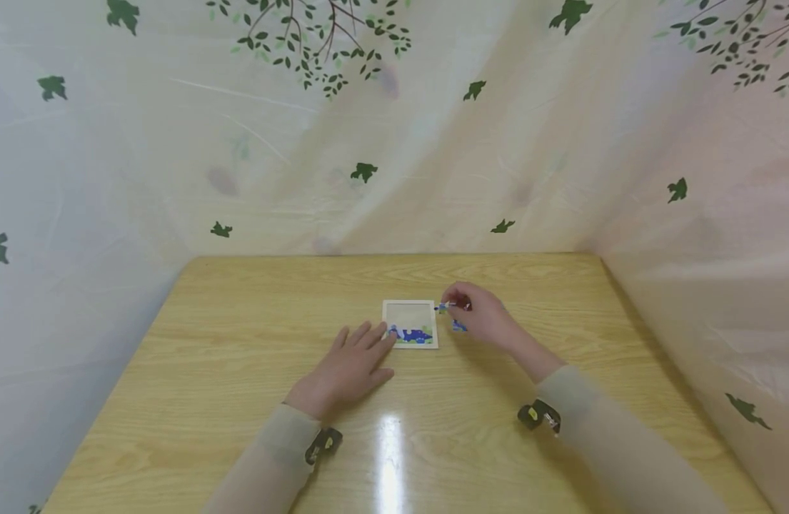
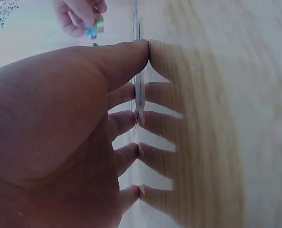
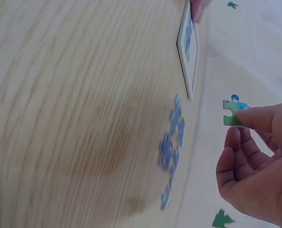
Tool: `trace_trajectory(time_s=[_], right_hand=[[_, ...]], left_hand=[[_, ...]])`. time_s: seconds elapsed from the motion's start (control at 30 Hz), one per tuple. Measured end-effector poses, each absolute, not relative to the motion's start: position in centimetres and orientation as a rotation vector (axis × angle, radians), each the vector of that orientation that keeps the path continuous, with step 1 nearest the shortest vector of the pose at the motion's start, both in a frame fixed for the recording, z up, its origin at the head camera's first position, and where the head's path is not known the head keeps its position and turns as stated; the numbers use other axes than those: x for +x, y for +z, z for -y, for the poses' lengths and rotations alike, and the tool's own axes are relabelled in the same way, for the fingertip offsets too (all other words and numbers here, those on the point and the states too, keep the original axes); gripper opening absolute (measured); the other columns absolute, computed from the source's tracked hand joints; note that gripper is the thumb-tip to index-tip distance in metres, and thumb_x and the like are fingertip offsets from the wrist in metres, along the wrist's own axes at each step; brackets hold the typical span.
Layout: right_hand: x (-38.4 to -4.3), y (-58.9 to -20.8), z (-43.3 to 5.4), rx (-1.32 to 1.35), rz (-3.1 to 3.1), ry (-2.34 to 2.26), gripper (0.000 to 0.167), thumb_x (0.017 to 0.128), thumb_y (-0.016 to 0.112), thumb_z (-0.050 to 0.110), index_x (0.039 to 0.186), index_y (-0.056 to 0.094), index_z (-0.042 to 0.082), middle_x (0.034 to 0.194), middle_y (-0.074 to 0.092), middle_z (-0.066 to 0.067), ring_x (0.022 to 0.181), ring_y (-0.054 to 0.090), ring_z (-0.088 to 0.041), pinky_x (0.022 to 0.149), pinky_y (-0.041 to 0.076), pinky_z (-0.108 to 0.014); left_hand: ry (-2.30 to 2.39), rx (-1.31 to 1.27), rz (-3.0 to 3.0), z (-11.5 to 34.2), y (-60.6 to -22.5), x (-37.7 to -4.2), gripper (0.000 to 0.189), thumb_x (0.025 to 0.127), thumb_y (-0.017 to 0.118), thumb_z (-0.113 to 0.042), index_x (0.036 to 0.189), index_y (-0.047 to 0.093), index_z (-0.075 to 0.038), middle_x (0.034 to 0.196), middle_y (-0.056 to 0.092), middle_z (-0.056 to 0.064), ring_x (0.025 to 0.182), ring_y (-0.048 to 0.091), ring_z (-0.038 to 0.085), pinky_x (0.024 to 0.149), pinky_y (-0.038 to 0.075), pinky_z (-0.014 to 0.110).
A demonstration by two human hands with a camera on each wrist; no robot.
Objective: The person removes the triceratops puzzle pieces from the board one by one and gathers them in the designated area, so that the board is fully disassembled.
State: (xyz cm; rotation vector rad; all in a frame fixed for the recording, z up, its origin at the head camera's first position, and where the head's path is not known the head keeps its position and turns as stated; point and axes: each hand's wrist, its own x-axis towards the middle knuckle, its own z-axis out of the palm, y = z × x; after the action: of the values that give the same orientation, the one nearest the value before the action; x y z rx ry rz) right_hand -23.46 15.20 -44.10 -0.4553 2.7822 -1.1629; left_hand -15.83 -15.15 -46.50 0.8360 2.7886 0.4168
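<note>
By the frame [image 1: 409, 315], right hand [image 1: 476, 314] at three o'clock pinches a puzzle piece [image 3: 232, 114] (greenish); left hand [image 1: 348, 365], fingers spread, at eight o'clock

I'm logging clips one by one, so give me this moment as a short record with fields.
Left hand: fingers spread at the puzzle frame's left edge
Right hand: pinches a puzzle piece off the table
Frame contents: pieces along the near side; far part unfilled
Loose pieces: on the table, right of the frame
Backdrop: pale, leaf-patterned sheet
</note>
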Motion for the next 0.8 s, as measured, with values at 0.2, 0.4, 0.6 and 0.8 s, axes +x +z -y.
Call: trace_trajectory(time_s=[0.2, 0.4, 0.6, 0.8], right_hand=[[-23.2, -43.5, -19.1, -0.392, -2.83, -1.163, 0.016, 0.109, 0.067, 0.008, 0.125, 0.073, 0.009, 0.12, 0.074, -0.011, 0.109, 0.068, -0.03, 0.092, 0.059, -0.047], [-22.8, -43.6, -22.2, -0.378, -2.863, -1.14, 0.017, 0.11, 0.067, 0.007, 0.125, 0.074, 0.005, 0.121, 0.076, -0.014, 0.11, 0.068, -0.032, 0.094, 0.057, -0.049], [-22.5, -44.0, -24.1, -0.343, -2.828, -1.127, 0.021, 0.11, 0.067, 0.008, 0.13, 0.072, 0.001, 0.126, 0.074, -0.02, 0.119, 0.067, -0.039, 0.105, 0.056, -0.06], [-22.2, -44.4, -25.4, -0.294, -2.76, -1.129, 0.022, 0.109, 0.07, 0.013, 0.127, 0.071, -0.001, 0.123, 0.075, -0.017, 0.12, 0.068, -0.038, 0.111, 0.054, -0.061]], left_hand=[[0.394, 0.836, -2.784, 15.2, -46.7, -16.0, 0.068, 0.117, 0.05, -0.047, 0.176, 0.032, -0.017, 0.183, 0.021, 0.011, 0.168, 0.015, 0.041, 0.134, 0.006, 0.067], [0.397, 0.837, -2.788, 15.3, -46.7, -16.0, 0.068, 0.117, 0.049, -0.047, 0.176, 0.032, -0.017, 0.183, 0.021, 0.01, 0.168, 0.015, 0.04, 0.134, 0.006, 0.067], [0.394, 0.832, -2.794, 15.2, -46.7, -16.0, 0.067, 0.117, 0.05, -0.047, 0.175, 0.033, -0.017, 0.183, 0.021, 0.01, 0.168, 0.015, 0.039, 0.134, 0.006, 0.066], [0.402, 0.832, -2.792, 15.1, -46.5, -15.9, 0.067, 0.117, 0.051, -0.045, 0.175, 0.034, -0.016, 0.182, 0.022, 0.011, 0.168, 0.015, 0.04, 0.134, 0.006, 0.066]])
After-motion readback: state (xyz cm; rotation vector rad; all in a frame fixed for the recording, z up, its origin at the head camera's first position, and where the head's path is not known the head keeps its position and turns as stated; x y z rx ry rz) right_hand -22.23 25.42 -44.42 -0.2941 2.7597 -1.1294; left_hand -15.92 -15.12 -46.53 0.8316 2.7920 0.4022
